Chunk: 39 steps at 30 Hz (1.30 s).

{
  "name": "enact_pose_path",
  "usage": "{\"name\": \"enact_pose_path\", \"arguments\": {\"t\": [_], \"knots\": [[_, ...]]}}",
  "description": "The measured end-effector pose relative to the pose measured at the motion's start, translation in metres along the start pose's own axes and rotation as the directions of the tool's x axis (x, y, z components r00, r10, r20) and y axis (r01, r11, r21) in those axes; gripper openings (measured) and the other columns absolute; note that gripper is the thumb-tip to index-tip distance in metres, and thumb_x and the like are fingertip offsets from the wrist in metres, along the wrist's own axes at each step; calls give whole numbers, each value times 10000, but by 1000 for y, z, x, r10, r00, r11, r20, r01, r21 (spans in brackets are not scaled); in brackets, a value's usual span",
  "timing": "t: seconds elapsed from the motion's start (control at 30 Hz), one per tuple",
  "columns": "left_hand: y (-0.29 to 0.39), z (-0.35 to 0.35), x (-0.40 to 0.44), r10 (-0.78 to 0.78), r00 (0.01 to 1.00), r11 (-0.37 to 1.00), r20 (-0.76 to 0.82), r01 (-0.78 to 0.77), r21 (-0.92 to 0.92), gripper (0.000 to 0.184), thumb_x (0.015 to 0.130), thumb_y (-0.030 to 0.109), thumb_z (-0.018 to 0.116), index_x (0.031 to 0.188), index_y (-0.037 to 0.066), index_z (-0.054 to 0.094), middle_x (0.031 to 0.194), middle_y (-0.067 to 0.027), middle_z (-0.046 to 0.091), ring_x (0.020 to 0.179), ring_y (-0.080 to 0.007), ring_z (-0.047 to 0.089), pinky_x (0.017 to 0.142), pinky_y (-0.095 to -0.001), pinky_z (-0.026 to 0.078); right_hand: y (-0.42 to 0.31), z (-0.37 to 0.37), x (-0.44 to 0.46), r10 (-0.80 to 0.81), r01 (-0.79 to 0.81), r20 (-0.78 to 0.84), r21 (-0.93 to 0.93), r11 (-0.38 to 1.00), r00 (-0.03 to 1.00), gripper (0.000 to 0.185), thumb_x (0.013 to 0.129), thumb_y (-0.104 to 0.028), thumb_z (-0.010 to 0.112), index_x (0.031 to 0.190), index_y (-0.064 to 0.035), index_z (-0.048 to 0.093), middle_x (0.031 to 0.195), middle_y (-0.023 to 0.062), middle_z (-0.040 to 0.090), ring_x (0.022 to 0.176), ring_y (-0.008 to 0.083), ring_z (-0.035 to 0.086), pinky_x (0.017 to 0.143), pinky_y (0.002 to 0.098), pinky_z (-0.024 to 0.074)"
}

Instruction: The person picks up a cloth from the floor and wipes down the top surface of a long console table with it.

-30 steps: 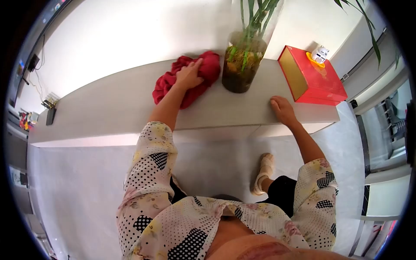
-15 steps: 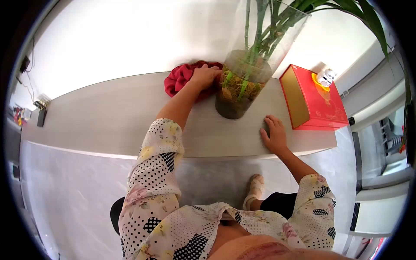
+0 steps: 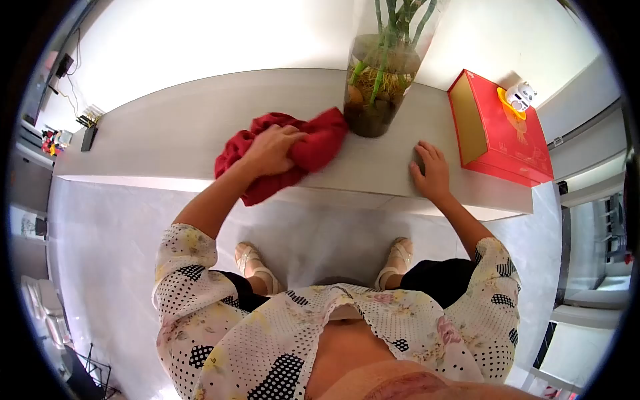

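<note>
My left hand [image 3: 275, 148] lies on a crumpled red cloth [image 3: 320, 141], its fingers curled into the fabric. The cloth rests on the pale grey cabinet top [image 3: 180, 110], and part of it hangs over the front edge. Its right end comes close to the base of a glass vase [image 3: 377, 90] holding water, roots and green stems. To the right of the vase, my right hand [image 3: 432, 172] rests on the cabinet top near the front edge, fingers apart, holding nothing.
A red box [image 3: 500, 133] stands at the right end, with a small white figure [image 3: 520, 97] on a yellow base on top. At the far left are a black device [image 3: 89, 137] and cables by the wall. Grey floor lies in front.
My left hand and the red cloth have moved from the back beside the vase toward the front edge and to the left. The camera view has shifted. My right hand remains on the cabinet top.
</note>
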<state>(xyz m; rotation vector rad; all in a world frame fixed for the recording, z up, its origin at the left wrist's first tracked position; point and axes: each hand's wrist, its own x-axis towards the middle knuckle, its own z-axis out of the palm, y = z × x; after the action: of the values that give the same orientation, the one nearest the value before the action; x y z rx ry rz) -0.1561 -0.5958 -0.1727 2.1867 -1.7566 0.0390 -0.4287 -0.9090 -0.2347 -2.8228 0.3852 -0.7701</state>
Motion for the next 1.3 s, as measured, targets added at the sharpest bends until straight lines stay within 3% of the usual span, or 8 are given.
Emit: {"name": "enact_pose_path", "arguments": {"t": [0.3, 0.37, 0.43, 0.5, 0.7, 0.8, 1.03, 1.3], "knots": [[147, 33, 33, 173, 975, 543, 138, 22, -839, 477, 748, 135, 707, 1202, 51, 587, 1128, -114, 642, 1052, -229, 598, 934, -353, 456, -8, -57, 19, 7, -408, 535, 636, 655, 845, 542, 939, -386, 540, 1329, -15, 484, 1352, 149, 503, 1247, 235, 474, 1047, 337, 359], [161, 29, 49, 35, 986, 392, 162, 135, -910, 448, 790, 114, 692, 1217, 45, 574, 1139, -70, 644, 1062, -149, 573, 938, -317, 448, -5, -73, 23, 50, -454, 485, 772, 445, 873, 542, 953, -376, 519, 1351, -11, 462, 1352, 129, 503, 1247, 206, 467, 1045, 330, 360], [162, 38, 74, -51, 999, 281, -9, 6, -960, 460, 815, 120, 676, 1248, 34, 544, 1141, -71, 642, 1059, -148, 577, 939, -322, 452, 1, -105, 10, 38, -184, 260, 566, 804, 965, 593, 964, -379, 511, 1424, -36, 361, 1381, 106, 471, 1271, 211, 441, 1073, 329, 345], [164, 44, 98, -133, 968, 291, -215, -169, -942, 484, 814, 84, 662, 1273, 32, 519, 1091, -93, 658, 1020, -172, 607, 927, -322, 461, -11, -115, 10, 282, -364, 325, 926, 99, 903, 638, 953, -351, 541, 1455, -47, 291, 1407, 112, 440, 1279, 230, 435, 1052, 371, 376], [189, 81, 129, -31, 953, 289, -301, -279, -916, 509, 822, 85, 602, 1311, 40, 469, 1220, -75, 569, 1124, -180, 520, 969, -323, 421, -56, -93, 20, 305, -434, 344, 848, 305, 888, 711, 828, -190, 727, 1406, -49, 339, 1344, 135, 487, 1222, 253, 488, 988, 431, 437], [178, 64, 119, 114, 990, 121, -79, -93, -988, 586, 803, 77, 577, 1357, 21, 396, 1236, -116, 544, 1146, -207, 500, 994, -343, 394, -51, -96, 35, 325, -545, 509, 838, 23, 797, 661, 771, -122, 767, 1333, -44, 427, 1275, 116, 544, 1149, 247, 543, 969, 405, 454], [96, 49, 72, 279, 959, 850, 40, -227, -475, 636, 792, 139, 640, 1368, 16, 401, 1308, -173, 520, 1263, -283, 443, 1077, -407, 331, -9, -96, 70, 334, -344, 169, 736, 582, 927, 621, 719, -130, 793, 1267, -47, 513, 1184, 82, 615, 1081, 219, 589, 946, 371, 471], [13, 49, -11, 201, 970, 972, -136, -216, -98, 383, 821, 106, 575, 1195, 33, 548, 1337, -150, 501, 1300, -291, 416, 1074, -445, 324, 22, -66, 213, -155, 155, -5, -37, 987, 988, 703, 710, -232, 756, 1334, -78, 470, 1265, 180, 557, 1132, 360, 548, 970, 412, 448]]}}
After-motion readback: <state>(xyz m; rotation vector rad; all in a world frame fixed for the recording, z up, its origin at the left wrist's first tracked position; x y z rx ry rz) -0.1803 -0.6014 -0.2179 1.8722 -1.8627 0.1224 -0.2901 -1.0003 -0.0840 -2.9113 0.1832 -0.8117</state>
